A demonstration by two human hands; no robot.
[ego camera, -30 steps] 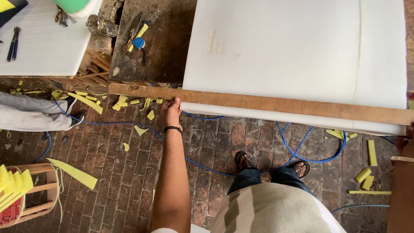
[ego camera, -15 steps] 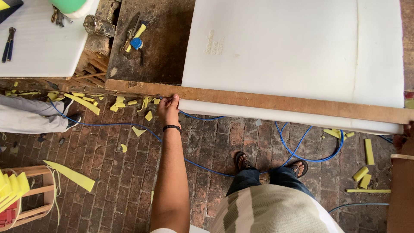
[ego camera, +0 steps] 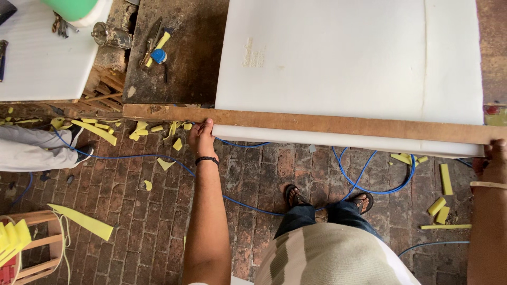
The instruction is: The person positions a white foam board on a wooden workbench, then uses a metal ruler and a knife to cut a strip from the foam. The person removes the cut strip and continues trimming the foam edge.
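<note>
Two hands: both at one long wooden plank (ego camera: 338, 125), the landmark for all that follows.
Plank: lies across the near edge of a white foam sheet (ego camera: 338, 58), running from the dark tabletop (ego camera: 185, 63) out to the right border of the view.
Left hand (ego camera: 200, 138): at the plank's left part, its grip closed on the plank's near edge where the foam begins; a black band on the wrist.
Right hand (ego camera: 494, 155): at the plank's far right end, touching the foam's corner just below the plank; only partly in view, so whether its grip is closed I cannot tell.
Foam sheet: under the plank, spreading away from it, with its edge showing on the near side.
Scissors (ego camera: 152, 39): on the dark tabletop, well beyond the plank's left end.
Blue cable (ego camera: 369, 184): on the brick floor (ego camera: 253, 179) below the plank.
Yellow scraps (ego camera: 100, 131): scattered on the floor under the plank's left end.
Sandalled feet (ego camera: 327, 199): on the floor, nearer than the plank.
</note>
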